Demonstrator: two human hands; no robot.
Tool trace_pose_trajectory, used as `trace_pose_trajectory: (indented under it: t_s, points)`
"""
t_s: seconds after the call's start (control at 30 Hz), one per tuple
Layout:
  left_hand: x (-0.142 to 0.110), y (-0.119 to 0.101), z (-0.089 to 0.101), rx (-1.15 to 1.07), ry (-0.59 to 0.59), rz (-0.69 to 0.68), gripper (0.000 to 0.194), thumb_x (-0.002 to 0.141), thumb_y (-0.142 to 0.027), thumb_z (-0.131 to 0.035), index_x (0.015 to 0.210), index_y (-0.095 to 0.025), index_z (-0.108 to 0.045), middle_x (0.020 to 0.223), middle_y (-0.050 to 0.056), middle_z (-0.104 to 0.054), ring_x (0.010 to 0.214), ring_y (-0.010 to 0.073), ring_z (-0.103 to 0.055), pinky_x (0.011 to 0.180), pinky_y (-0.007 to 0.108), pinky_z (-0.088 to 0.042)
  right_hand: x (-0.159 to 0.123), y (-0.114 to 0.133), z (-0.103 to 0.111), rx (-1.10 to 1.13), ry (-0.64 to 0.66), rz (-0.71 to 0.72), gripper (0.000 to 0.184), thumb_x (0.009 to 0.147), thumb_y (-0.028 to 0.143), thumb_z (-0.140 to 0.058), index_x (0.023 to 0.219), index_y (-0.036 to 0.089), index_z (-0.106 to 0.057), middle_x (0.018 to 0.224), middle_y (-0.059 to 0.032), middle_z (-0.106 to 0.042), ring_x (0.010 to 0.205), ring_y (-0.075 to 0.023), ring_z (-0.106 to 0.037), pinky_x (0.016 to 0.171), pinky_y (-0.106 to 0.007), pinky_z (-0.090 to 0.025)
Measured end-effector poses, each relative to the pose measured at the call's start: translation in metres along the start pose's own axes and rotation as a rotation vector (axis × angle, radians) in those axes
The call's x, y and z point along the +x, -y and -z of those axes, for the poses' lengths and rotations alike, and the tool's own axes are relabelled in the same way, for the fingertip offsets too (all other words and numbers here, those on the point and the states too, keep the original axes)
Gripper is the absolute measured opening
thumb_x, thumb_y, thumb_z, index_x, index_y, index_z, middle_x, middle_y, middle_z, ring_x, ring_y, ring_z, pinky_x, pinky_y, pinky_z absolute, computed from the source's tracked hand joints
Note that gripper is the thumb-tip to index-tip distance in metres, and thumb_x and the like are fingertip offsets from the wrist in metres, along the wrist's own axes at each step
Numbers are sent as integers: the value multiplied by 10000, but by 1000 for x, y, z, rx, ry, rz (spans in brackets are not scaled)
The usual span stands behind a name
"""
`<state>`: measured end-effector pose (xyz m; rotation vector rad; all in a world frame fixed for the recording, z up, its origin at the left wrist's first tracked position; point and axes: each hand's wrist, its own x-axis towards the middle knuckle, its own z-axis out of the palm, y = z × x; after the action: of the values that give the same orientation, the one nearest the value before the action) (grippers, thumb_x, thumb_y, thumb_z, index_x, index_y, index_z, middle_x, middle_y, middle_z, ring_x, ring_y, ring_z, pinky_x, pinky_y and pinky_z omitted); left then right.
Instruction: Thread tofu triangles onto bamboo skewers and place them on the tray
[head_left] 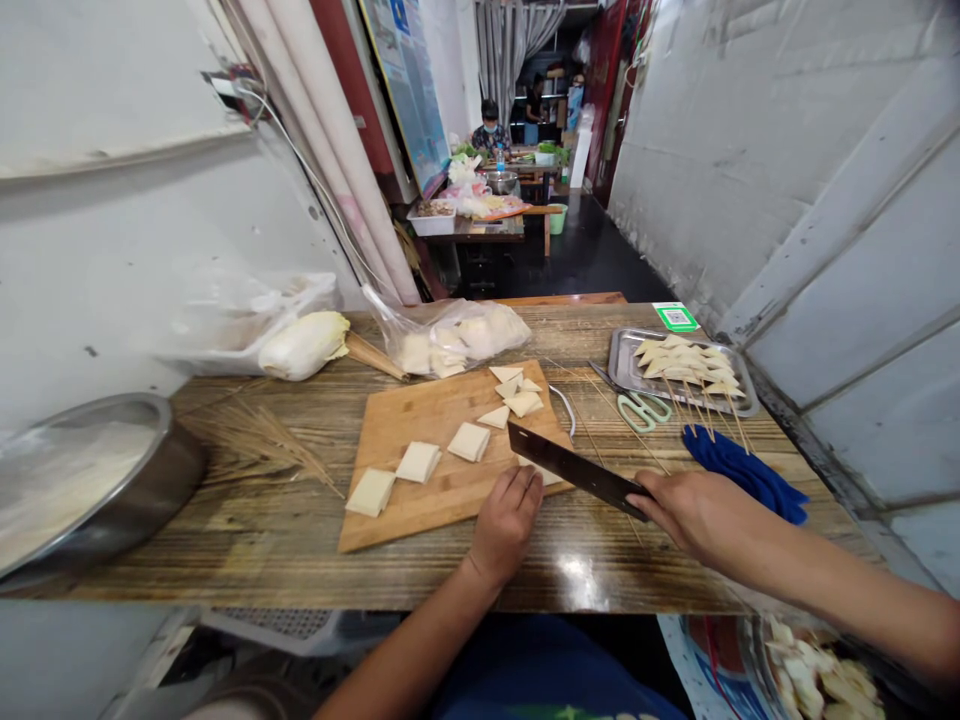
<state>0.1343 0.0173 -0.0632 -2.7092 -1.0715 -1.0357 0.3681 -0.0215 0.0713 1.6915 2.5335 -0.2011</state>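
Note:
My right hand (679,510) grips the handle of a dark cleaver (570,465), its blade slanting over the right part of a wooden cutting board (427,410). Under the blade lies a pale stack of what look like tofu sheets (551,475), partly hidden. The curled fingers of my left hand (508,520) press at this stack's near left edge, close to the blade. Three square stacks, one of them a middle stack (418,462), sit in a slanting row across the board. Several cut triangles (521,392) lie loose near its far right corner.
A metal tray (619,360) holds skewered triangles, beside green-handled scissors (643,410) and a blue cloth (742,475). Leftward are bamboo skewers (262,440), a large metal bowl (142,480) and a cabbage (306,346). A plastic bag (465,335) lies behind the board. People are visible farther back.

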Motion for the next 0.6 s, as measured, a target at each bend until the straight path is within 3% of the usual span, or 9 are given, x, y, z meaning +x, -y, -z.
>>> trace_pose_trajectory:
  t_s: [0.6]
  points:
    - [1,0,-1,13,-63,-31,295,828,-93,-463,1115,-70,-527,1062,175,-581,1022,240,-512,864,424,-477,5,-7,-1,-38,19,-5,281,910,314,-354,798,171,-568,583,-42,-638,515,-154,-598,473,-236,-280]
